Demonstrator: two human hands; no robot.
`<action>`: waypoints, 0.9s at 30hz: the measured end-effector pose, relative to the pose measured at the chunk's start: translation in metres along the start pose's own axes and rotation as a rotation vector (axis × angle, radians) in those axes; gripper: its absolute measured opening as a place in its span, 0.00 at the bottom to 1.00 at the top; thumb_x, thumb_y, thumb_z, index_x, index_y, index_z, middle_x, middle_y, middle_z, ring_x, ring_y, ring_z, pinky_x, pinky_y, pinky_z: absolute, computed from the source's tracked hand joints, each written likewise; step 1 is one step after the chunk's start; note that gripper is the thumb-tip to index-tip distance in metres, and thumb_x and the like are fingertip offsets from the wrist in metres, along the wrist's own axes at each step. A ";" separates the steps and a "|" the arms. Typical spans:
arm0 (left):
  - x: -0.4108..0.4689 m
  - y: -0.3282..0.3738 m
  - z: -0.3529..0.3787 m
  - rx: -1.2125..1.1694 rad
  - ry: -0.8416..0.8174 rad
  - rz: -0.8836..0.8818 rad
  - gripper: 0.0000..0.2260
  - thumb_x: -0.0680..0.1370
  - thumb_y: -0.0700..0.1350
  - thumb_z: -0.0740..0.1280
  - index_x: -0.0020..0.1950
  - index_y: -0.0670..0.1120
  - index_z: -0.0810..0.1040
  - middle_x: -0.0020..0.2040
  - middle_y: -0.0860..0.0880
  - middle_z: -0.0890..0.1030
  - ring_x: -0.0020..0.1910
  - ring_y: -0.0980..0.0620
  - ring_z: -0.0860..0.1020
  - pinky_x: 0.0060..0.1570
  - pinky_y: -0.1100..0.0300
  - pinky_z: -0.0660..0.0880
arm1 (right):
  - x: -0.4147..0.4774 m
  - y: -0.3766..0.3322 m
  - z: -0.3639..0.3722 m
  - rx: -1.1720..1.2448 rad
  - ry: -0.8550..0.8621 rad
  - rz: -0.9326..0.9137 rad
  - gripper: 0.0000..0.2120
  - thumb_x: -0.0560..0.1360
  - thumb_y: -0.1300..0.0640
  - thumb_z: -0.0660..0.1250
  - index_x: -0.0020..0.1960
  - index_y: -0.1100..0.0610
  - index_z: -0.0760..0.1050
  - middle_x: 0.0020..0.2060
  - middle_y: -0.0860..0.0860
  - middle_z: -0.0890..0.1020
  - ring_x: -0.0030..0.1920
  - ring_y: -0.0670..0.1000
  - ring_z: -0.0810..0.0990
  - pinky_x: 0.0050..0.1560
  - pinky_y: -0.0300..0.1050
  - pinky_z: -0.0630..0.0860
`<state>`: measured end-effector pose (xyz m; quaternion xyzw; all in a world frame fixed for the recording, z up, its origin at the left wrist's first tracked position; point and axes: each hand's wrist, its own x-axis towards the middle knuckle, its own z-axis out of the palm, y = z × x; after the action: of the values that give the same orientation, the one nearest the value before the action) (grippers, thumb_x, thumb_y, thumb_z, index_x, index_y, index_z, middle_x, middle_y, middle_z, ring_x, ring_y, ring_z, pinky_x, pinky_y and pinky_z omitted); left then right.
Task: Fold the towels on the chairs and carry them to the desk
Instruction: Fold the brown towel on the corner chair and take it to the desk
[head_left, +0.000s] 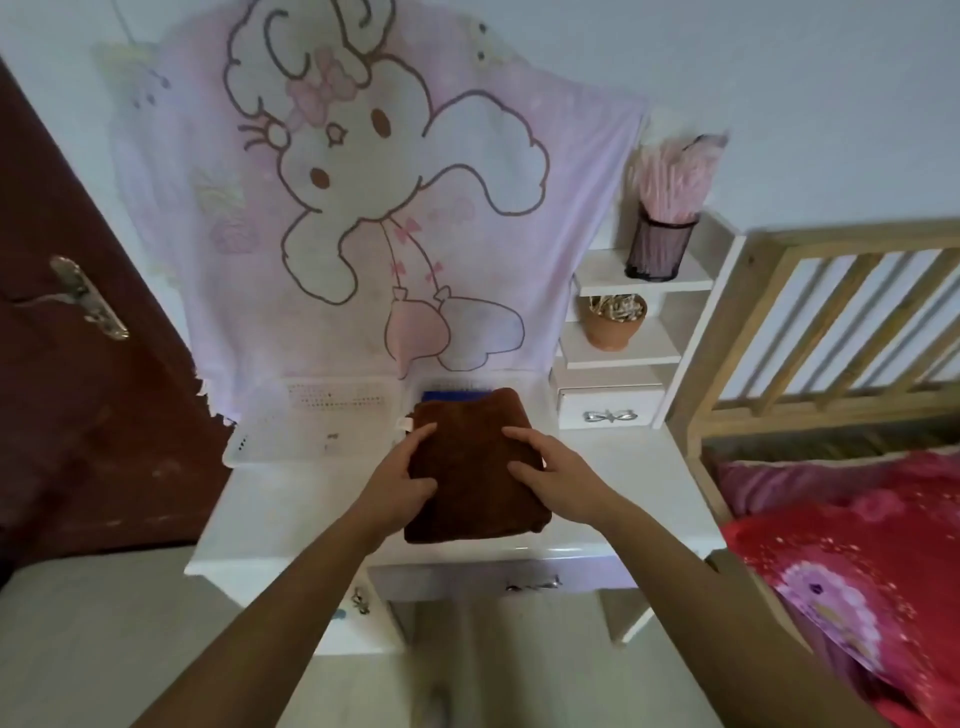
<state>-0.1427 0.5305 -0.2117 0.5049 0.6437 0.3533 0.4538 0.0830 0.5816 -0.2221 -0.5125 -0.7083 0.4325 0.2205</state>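
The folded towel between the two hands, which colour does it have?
The folded towel is plain reddish brown; the head view shows it best.

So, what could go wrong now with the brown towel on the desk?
1. The brown towel has its near end close to the front edge of the desk; it may slide off once the left hand and right hand lift.
2. Its far end seems to overlap the white basket and a blue item, so it may sit uneven and the fold could slump.
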 end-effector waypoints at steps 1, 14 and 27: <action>0.028 -0.007 -0.004 0.007 -0.028 -0.014 0.33 0.75 0.31 0.62 0.76 0.57 0.64 0.72 0.48 0.66 0.66 0.47 0.71 0.62 0.52 0.75 | 0.024 0.005 0.004 0.013 -0.005 0.044 0.23 0.80 0.57 0.64 0.74 0.45 0.68 0.68 0.51 0.73 0.66 0.51 0.73 0.69 0.49 0.72; 0.261 -0.040 -0.037 0.068 -0.173 -0.185 0.32 0.75 0.31 0.61 0.75 0.54 0.65 0.69 0.48 0.71 0.63 0.46 0.74 0.55 0.57 0.76 | 0.225 0.049 0.025 0.081 -0.021 0.385 0.25 0.79 0.58 0.59 0.75 0.44 0.66 0.69 0.50 0.70 0.65 0.54 0.72 0.66 0.47 0.73; 0.318 -0.081 -0.001 0.805 -0.185 -0.241 0.36 0.77 0.42 0.62 0.80 0.47 0.46 0.79 0.40 0.43 0.76 0.35 0.52 0.71 0.43 0.61 | 0.288 0.123 0.028 -0.307 -0.358 0.291 0.33 0.76 0.46 0.68 0.78 0.45 0.59 0.76 0.56 0.59 0.71 0.61 0.68 0.71 0.55 0.70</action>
<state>-0.1947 0.8194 -0.3575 0.5924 0.7412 -0.0282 0.3144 0.0192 0.8467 -0.3781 -0.5518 -0.7120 0.4311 -0.0528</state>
